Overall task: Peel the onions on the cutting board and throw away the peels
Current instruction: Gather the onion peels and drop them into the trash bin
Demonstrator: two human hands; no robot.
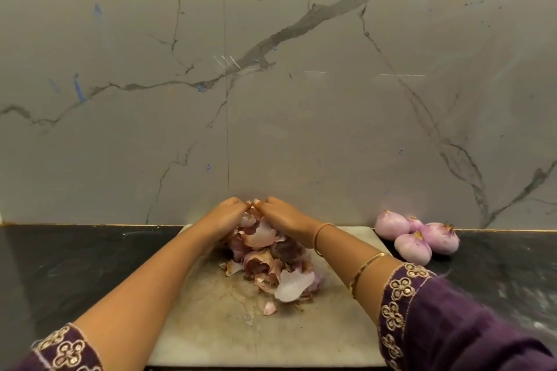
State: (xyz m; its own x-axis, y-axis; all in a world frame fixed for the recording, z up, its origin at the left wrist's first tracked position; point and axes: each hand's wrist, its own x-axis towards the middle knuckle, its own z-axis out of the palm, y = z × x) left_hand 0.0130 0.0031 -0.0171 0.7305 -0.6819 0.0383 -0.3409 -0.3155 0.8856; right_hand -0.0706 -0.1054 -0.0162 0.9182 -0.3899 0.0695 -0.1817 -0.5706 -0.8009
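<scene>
Both hands are at the far end of the cutting board (pixel 211 325), around a heap of onion peels (pixel 271 259). The left hand (pixel 229 214) and the right hand (pixel 280 212) are cupped with curled fingers over the far side of the heap, and their fingertips almost meet at its top. The peels lie in the middle of the board, pink and brown, with a few small pieces loose on the near side. Four peeled onions (pixel 419 236) sit together on the dark tabletop (pixel 75 265), just beside the right far corner of the board and near the marble wall (pixel 301 99). The right forearm wears thin bangles (pixel 366 268) and a purple embroidered sleeve (pixel 437 325).
</scene>
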